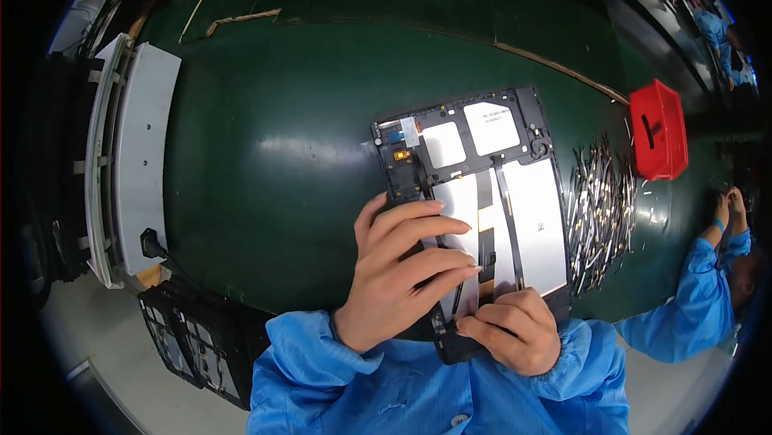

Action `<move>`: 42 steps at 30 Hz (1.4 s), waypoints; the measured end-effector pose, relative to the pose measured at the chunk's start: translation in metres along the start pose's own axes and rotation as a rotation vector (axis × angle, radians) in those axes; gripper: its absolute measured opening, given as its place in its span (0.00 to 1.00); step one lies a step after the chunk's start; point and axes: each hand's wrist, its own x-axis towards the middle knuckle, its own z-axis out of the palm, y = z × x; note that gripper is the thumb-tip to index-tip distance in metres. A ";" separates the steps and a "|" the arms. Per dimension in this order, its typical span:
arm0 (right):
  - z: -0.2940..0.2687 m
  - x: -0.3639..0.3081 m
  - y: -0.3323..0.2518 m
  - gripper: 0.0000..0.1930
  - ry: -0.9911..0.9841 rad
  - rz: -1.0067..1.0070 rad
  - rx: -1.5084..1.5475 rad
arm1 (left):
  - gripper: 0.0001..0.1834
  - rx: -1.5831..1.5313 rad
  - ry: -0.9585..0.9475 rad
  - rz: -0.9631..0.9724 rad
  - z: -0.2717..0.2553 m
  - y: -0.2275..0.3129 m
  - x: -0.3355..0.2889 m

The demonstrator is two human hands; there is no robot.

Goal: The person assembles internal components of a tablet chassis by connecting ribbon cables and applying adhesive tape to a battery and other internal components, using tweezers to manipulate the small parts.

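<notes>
An opened tablet (pixel 535 218) lies tilted before me, its back off, showing a black frame, silver plates and dark flat cables. My left hand (pixel 402 266) reaches across its left side with the fingers spread, the tips over the silver plate and a dark strip in the middle. Two of those fingertips sit close together beside a small black connector (pixel 489 259). At the tablet's near edge my right hand (pixel 519 330) is closed in a pinch, thumb and finger pressed together by the lower left corner. What is between them is too small to make out.
Right of the tablet lies a heap of thin flat cable strips (pixel 599 214), with a red bin (pixel 659 129) beyond it. White panels (pixel 149 162) stand at the left, above stacked black frames (pixel 193 346). A blue-sleeved person (pixel 691 298) works at the far right.
</notes>
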 end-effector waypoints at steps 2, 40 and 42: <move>-0.001 0.000 0.000 0.15 -0.002 -0.002 0.002 | 0.07 0.016 -0.013 -0.045 0.002 0.000 -0.001; -0.018 0.018 -0.011 0.09 -0.133 0.093 0.103 | 0.43 0.370 -0.140 0.004 -0.011 -0.001 -0.037; -0.020 0.014 -0.014 0.09 -0.043 0.181 0.187 | 0.45 0.338 -0.168 -0.036 -0.011 0.000 -0.030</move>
